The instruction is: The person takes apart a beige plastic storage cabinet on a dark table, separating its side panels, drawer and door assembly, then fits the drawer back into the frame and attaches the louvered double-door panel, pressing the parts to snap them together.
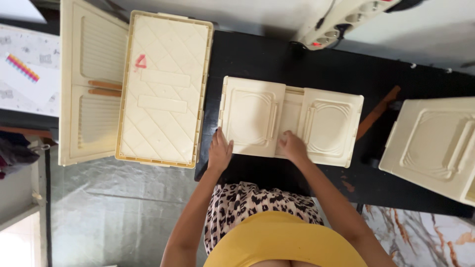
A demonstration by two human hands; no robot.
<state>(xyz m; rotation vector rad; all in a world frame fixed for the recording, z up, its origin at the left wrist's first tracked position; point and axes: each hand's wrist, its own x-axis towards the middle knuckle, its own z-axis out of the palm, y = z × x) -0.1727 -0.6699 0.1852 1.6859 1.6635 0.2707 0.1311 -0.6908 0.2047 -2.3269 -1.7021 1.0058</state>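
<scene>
A cream plastic folding crate (257, 111) lies collapsed flat on a black table (277, 64), its two side flaps folded inward over the middle. My left hand (219, 151) rests flat at the crate's near left corner, fingers apart. My right hand (293, 147) presses on the near edge where the two flaps meet. Neither hand grips anything.
A larger cream crate (163, 89) with an open lid (91, 81) stands to the left of the table. Another cream crate (435, 143) sits at the right edge. A white power strip (341, 20) lies at the back. A brown wooden strip (378, 111) lies right of the flat crate.
</scene>
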